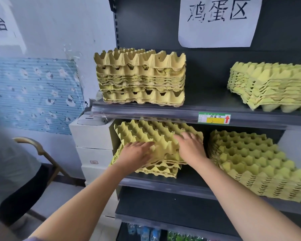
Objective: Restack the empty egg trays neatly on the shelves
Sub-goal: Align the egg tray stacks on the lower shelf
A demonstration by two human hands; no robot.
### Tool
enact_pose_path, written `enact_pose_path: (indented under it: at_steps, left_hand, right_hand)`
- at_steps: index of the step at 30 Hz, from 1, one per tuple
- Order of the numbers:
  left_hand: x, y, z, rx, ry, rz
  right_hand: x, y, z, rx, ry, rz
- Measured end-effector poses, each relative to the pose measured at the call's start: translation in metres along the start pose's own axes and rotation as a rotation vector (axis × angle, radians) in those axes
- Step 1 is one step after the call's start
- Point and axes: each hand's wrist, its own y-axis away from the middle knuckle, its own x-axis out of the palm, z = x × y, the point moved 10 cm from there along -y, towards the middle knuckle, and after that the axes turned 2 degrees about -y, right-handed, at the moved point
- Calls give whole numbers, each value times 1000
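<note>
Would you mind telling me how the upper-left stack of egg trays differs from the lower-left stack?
The upper-left stack is taller and roughly squared; the lower-left stack is lower, its top trays skewed. Nothing touches the upper-left stack; the left hand and right hand rest on the lower-left stack. Both are yellow pulp.

Egg trays (141, 79): moulded paper pulp, matt, rough, fibrous edges. Shelves (207, 98): dark painted metal, matt, smooth. Shelf-edge strip (146, 113): clear plastic, glossy. Sign (217, 32): white paper, matt. Chair frame (42, 150): metal tube, brassy semi-gloss. White boxes (92, 136): smooth, prob. cardboard. Wall sheet (33, 94): blue print, ribbed.
</note>
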Motion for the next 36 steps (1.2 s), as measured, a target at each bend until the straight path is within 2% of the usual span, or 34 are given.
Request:
enact_pose_path:
  at_steps: [4,6,11,15,20,27,33,36]
  left_hand:
    - [-38,11,46,-132,267,-337]
    - [-45,14,69,-192,273,-389]
    - [-21,7,106,-270,74,-121]
    - [-8,6,121,-242,7,-5]
    - [-7,1,133,-151,-49,52]
    - [0,-26,109,-12,-177,95]
    - [1,-45,74,130,-297,42]
    - [13,-47,62,169,-281,113]
  right_hand:
    - [-21,5,58,-179,-155,-95]
    - [-19,6,87,-232,-194,-48]
    - [13,0,138,-166,-72,197]
    - [35,-9,157,-83,96,314]
    - [30,-15,156,-77,12,302]
    - [12,-1,90,-109,-96,279]
    - [3,4,52,-186,18,244]
    - [3,1,39,-178,56,218]
